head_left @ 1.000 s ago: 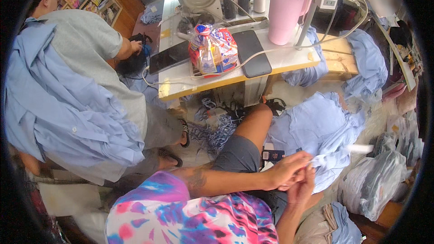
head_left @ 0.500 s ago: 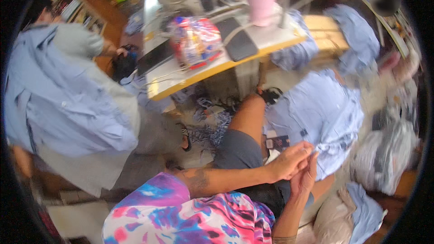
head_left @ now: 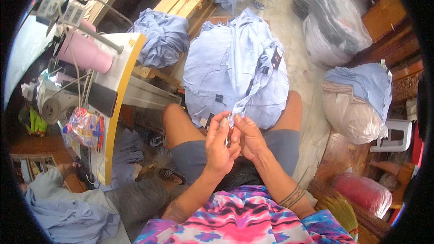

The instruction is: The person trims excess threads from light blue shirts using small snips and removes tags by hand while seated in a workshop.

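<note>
A heap of light blue garments (head_left: 208, 70) lies in front of me, between my knees. One light blue garment (head_left: 250, 97) trails from it, a narrow end coming down to my fingertips. My left hand (head_left: 220, 147) pinches that end, and a thin shiny piece, too small to name, shows by its fingers. Close against it, my right hand (head_left: 251, 139) has thumb and fingertips closed on the same cloth. Dark tags (head_left: 276, 57) hang on the garment near the heap's right side.
At left stands a yellow-edged white table (head_left: 118, 108) with a pink tumbler (head_left: 86, 52) and a colourful packet (head_left: 84, 128). A person in grey (head_left: 90, 203) is at lower left. Plastic-wrapped bundles (head_left: 337, 27), a white stool (head_left: 395, 135) and a wooden bench (head_left: 187, 0) stand around.
My view has swung right, so the heap is now straight ahead and the table and the other person sit at the left. Both hands remain together at the cloth.
</note>
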The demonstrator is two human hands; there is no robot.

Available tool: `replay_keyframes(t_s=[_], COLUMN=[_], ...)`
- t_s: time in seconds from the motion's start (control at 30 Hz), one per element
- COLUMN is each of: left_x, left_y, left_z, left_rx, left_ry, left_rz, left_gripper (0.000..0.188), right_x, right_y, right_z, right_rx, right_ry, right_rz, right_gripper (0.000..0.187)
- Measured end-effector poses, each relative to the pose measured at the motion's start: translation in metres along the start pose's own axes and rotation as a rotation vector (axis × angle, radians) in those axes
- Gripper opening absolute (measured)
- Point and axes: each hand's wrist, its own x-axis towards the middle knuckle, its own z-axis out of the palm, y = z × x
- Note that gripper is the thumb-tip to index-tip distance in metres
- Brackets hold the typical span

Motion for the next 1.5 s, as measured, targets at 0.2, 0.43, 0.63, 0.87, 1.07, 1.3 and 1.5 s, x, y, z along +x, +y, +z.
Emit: replay_keyframes(t_s=[0.2,0.43,0.63,0.87,1.07,1.3,1.5], left_x=[-0.001,0.000,-0.002,-0.006,0.000,0.004,0.011], left_y=[0.006,0.012,0.015,0.016,0.014,0.029,0.029], left_z=[-0.012,-0.010,-0.015,-0.013,-0.015,-0.014,-0.014], left_rx=[0.082,0.102,0.131,0.164,0.200,0.231,0.227], left_ry=[0.059,0.078,0.077,0.099,0.115,0.120,0.096], left_rz=[-0.038,-0.085,-0.098,-0.099,-0.033,-0.061,-0.085], left_gripper=[0.030,0.029,0.029,0.029,0.028,0.031,0.033], right_x=[0.001,0.006,0.010,0.004,-0.001,-0.007,-0.011], right_y=[-0.003,-0.004,-0.003,-0.006,0.000,-0.008,-0.013], right_z=[0.000,-0.007,-0.013,-0.010,-0.011,-0.011,-0.011], right_rx=[-0.071,-0.119,-0.120,-0.138,-0.131,-0.223,-0.365], right_ry=[-0.070,-0.041,-0.115,-0.107,-0.075,-0.092,-0.104], right_rz=[0.000,-0.037,-0.023,0.012,0.032,0.049,0.030], right_gripper=[0.018,0.018,0.019,0.022,0.026,0.033,0.032])
